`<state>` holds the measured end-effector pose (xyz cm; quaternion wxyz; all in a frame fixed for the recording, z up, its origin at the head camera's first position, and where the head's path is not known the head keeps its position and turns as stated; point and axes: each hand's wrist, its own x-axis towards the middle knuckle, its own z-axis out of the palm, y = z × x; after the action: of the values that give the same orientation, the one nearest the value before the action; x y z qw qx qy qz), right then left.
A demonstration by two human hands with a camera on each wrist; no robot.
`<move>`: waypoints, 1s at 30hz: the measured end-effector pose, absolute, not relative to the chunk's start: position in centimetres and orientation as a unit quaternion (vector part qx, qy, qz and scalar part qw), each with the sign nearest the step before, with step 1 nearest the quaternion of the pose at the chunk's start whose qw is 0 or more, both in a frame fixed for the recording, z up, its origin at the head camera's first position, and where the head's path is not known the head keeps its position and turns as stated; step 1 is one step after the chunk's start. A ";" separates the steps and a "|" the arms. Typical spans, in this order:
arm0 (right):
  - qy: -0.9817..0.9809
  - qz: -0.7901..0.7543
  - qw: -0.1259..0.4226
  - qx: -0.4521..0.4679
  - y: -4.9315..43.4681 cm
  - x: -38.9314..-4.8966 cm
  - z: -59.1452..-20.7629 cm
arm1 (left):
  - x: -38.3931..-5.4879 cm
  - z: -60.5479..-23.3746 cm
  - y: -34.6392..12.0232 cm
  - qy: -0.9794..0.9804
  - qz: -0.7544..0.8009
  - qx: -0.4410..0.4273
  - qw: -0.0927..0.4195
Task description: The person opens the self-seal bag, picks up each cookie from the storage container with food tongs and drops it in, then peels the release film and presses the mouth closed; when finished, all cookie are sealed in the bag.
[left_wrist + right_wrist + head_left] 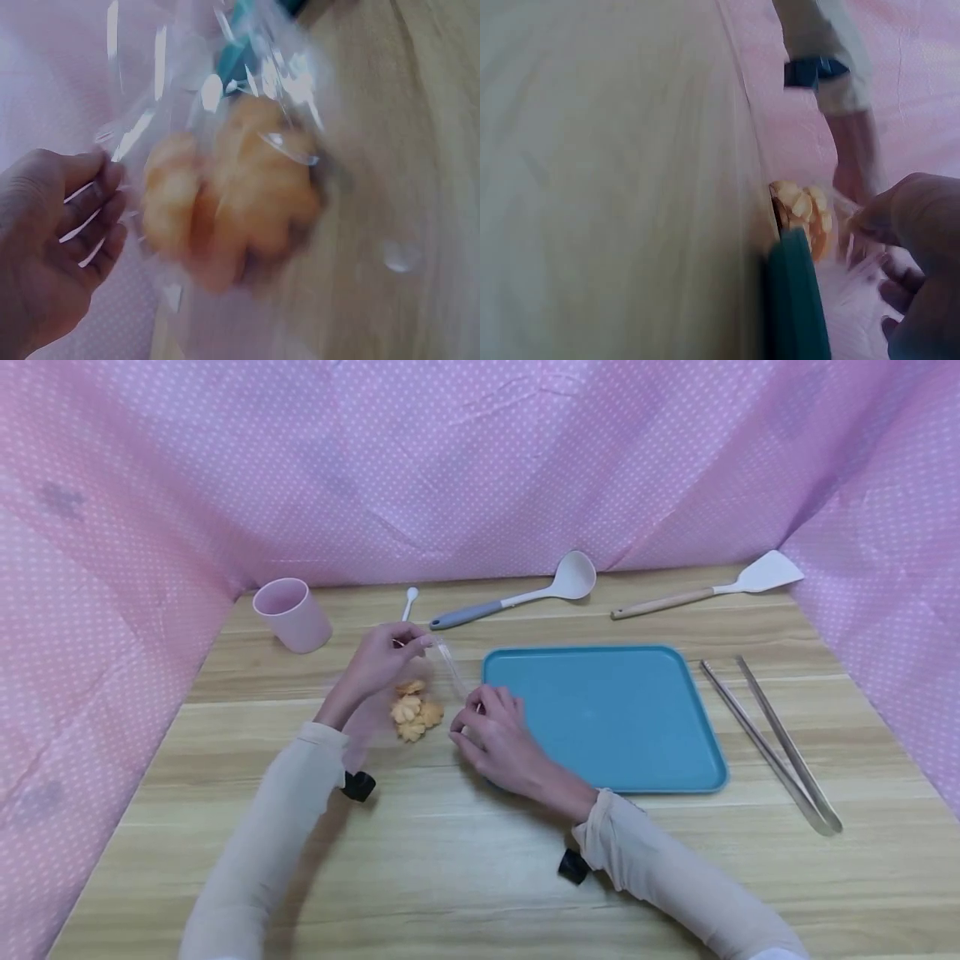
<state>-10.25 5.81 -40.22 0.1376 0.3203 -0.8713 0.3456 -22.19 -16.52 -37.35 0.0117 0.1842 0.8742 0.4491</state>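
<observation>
Several flower-shaped cookies (411, 713) lie in a clear plastic bag (452, 669) on the table, left of the blue tray (600, 714). With thumb and fingertips my left hand (381, 658) pinches the bag's edge at its upper side. My right hand (501, 737) pinches the bag's edge on the right, close to the tray's left rim. In the left wrist view the cookies (232, 195) look blurred behind the shiny film. The right wrist view has the cookies (804, 214) beyond the tray's edge (799, 292), beside the right hand (915, 262).
A pink cup (294, 617) stands at the back left. Behind the hands lie a small white spoon (409, 603) and a ladle (525, 595). A spatula (708, 592) is at the back right, with metal tongs (776, 747) right of the tray. Pink dotted cloth (480, 468) surrounds the table.
</observation>
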 end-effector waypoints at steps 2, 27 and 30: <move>-0.859 0.343 0.177 0.337 6.5 -10.6 -40.1 | -21.6 -37.0 -17.1 0.867 0.465 0.178 -0.026; -0.721 0.452 0.321 0.416 15.6 -12.1 -31.0 | -13.4 -27.9 -13.6 0.618 0.678 0.272 -0.289; -0.704 0.496 0.314 0.400 15.9 -11.9 -31.0 | -12.9 -27.7 -12.7 0.611 0.674 0.289 -0.299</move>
<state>-11.92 15.92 -31.01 0.3137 0.3999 -0.7041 0.4960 -12.91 -12.71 -27.75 -0.2993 0.2888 0.6106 0.6739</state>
